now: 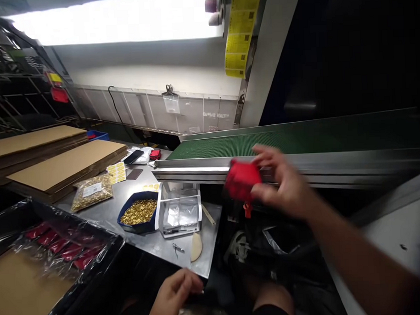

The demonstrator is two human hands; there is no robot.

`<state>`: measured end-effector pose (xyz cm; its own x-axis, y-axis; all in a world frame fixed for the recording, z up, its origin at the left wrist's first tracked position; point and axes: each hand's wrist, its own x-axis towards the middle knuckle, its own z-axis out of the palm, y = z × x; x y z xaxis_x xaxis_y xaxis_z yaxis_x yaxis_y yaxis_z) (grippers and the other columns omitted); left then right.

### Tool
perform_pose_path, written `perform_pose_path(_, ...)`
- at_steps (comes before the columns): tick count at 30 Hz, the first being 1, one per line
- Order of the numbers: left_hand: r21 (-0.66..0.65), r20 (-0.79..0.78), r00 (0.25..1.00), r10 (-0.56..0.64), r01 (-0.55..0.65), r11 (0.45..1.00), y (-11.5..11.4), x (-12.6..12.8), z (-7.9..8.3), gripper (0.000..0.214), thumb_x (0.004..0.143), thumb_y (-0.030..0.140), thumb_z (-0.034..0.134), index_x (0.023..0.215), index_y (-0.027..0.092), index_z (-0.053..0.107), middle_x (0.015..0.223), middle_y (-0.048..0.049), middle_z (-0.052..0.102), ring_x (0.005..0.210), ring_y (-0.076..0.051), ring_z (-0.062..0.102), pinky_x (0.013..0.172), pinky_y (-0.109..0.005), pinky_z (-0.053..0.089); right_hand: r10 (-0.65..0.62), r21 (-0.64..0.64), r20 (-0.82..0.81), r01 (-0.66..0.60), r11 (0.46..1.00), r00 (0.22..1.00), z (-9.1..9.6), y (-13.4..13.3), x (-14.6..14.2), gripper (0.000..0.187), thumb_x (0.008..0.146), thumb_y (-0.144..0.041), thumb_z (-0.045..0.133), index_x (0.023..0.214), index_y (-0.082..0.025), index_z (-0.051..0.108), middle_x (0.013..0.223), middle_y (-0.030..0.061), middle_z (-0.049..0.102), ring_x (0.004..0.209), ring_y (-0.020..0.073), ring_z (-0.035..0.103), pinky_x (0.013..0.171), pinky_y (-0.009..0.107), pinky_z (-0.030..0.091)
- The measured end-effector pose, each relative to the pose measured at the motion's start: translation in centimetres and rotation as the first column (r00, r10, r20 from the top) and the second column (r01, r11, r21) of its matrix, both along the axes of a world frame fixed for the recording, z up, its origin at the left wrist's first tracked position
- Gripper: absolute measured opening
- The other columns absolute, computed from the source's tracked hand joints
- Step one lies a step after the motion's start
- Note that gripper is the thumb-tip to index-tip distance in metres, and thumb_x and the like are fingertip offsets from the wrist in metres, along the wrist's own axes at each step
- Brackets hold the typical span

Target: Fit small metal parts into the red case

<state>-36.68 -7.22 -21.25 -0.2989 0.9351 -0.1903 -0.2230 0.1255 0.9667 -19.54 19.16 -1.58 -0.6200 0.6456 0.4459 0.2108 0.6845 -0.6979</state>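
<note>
My right hand (283, 182) is raised in front of the green conveyor belt (299, 138) and grips a small red pouch (242, 180) with an orange tag hanging below it; the hand is blurred by motion. My left hand (173, 292) rests low near the front edge of the steel table (147, 244), fingers curled, and what it holds, if anything, is hidden. A blue tray of small brass parts (139, 213) and a clear plastic box (180, 209) sit on the table between the hands.
A bag of brass parts (91, 191), yellow label sheets (116, 172), a phone (133, 156) and stacked cardboard sheets (58, 165) lie at the left. A black plastic-lined bin (106, 241) with red pouches (61, 247) stands at the near left. A roll of yellow labels (240, 32) hangs above.
</note>
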Motion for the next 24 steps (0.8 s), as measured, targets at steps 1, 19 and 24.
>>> perform_pose_path(1, 0.05, 0.261, 0.965, -0.002, -0.011, 0.999, 0.7, -0.1, 0.3, 0.058, 0.084, 0.07, 0.055, 0.089, 0.015, 0.071, 0.086, -0.0122, 0.067, 0.086, -0.028, 0.061, 0.083, -0.038, 0.049, 0.134, -0.09, -0.012, -0.134, 0.987, 0.991, -2.2, -3.7, -1.1, 0.094, 0.063, -0.036, 0.079, 0.145, -0.025, 0.034, 0.126, 0.0123, 0.054, 0.109, 0.0259, 0.058, 0.094, 0.043, 0.049)
perform_pose_path(19, 0.116, 0.906, 0.423, 0.019, -0.291, 0.95, -4.3, -4.4, -0.2, 0.058, 0.097, 0.046, 0.039, 0.133, 0.002, 0.052, 0.139, -0.029, 0.045, 0.127, -0.048, 0.042, 0.108, -0.063, 0.036, -0.351, -0.318, 0.375, 0.475, 0.821, 0.858, -32.2, -11.5, -11.1, 0.114, 0.06, -0.048, 0.075, 0.148, -0.001, 0.021, 0.153, 0.0275, 0.019, 0.142, 0.0454, 0.02, 0.118, 0.054, 0.021)
perform_pose_path(24, 0.193, 0.883, 0.469, -0.029, -0.307, 0.932, -5.1, -4.9, 0.1, 0.059, 0.097, 0.044, 0.036, 0.137, 0.002, 0.046, 0.146, -0.0271, 0.037, 0.131, -0.05, 0.037, 0.106, -0.063, 0.039, -0.308, -0.462, 0.405, 0.483, 0.744, 0.861, -33.9, -10.8, -7.3, 0.085, 0.07, -0.054, 0.06, 0.131, 0.003, 0.046, 0.12, 0.0306, 0.056, 0.109, 0.0424, 0.058, 0.094, 0.053, 0.047)
